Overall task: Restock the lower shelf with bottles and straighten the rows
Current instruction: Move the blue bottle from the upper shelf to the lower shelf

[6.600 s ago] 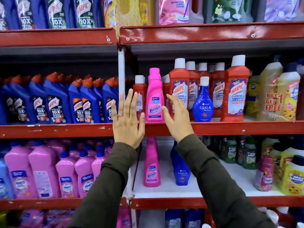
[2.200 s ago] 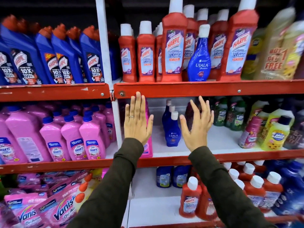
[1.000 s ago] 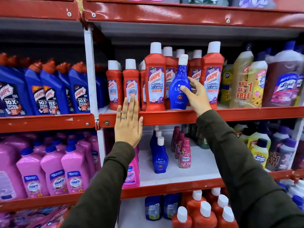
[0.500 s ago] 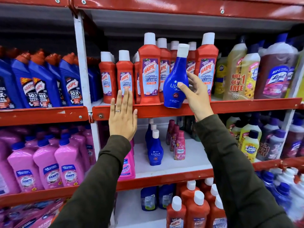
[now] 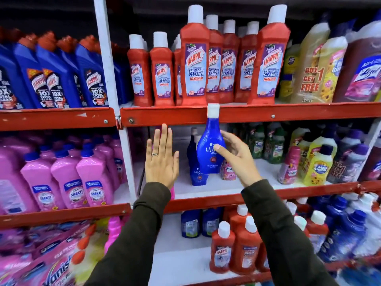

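Note:
My right hand (image 5: pixel 237 156) grips a blue Ujala bottle (image 5: pixel 209 145) with a white cap, held upright in front of the lower shelf (image 5: pixel 206 189); its cap overlaps the red rail of the shelf above. Behind it on that shelf stands a short row of matching blue Ujala bottles (image 5: pixel 196 172), with small pink Comfort bottles (image 5: pixel 227 172) beside them. My left hand (image 5: pixel 161 159) is flat with fingers straight, raised in front of the shelf's left end. It holds nothing and hides most of a pink Vanish bottle (image 5: pixel 172 191).
Red Harpic bathroom-cleaner bottles (image 5: pixel 193 65) fill the shelf above. Blue Harpic bottles (image 5: pixel 55 75) and pink Shakti bottles (image 5: pixel 68 178) fill the left bay. Green, yellow and purple bottles (image 5: pixel 317 162) crowd the lower shelf's right end. More red bottles (image 5: pixel 233 244) stand below.
My right hand has lifted the blue bottle off the upper shelf and brought it down in front of the lower shelf. The left hand has dropped from the rail to shelf level.

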